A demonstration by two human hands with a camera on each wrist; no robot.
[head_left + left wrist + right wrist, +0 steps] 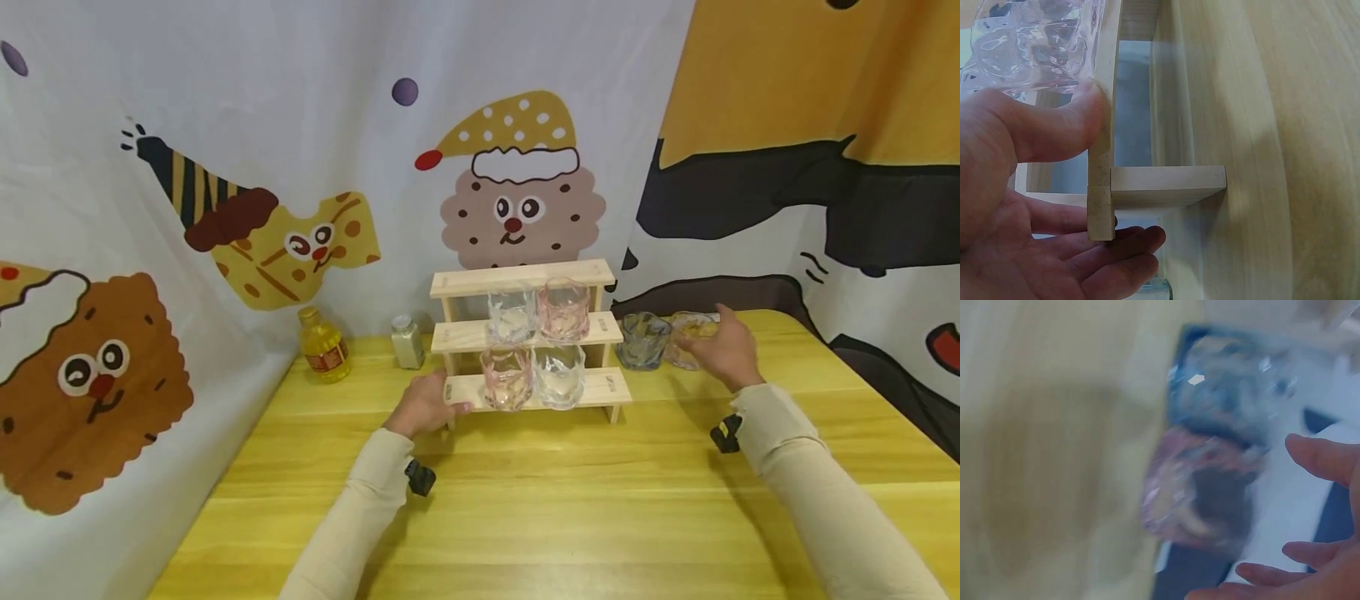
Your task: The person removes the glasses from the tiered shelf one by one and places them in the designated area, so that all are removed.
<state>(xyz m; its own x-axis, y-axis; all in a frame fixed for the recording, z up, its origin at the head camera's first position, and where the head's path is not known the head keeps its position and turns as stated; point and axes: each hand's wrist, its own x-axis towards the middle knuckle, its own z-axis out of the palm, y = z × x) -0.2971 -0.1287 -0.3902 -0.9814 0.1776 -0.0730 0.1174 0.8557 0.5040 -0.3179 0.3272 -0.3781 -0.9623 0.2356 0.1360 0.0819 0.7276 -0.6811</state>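
Note:
A three-step wooden shelf [459, 390] stands on the table with faceted glasses on it. My left hand [423, 406] grips the left end of its lowest board [1102, 156]; the thumb lies against the board, fingers on the other side. On that step are a pink glass [507, 379] and a clear glass [559, 379]. The middle step bears another clear glass [512, 313] and pink glass [564, 312]. Right of the shelf, a blue glass [1216, 387] and a pinkish glass [1204, 494] stand side by side. Beside the pinkish one, my right hand [723, 348] holds its fingers spread, apart from it.
At the back left stand a bottle of yellow liquid [324, 346] and a small capped jar [407, 342]. A printed cloth [337, 100] hangs behind the yellow wood-grain table [540, 500]. Both glasses right of the shelf stand near the table's back edge.

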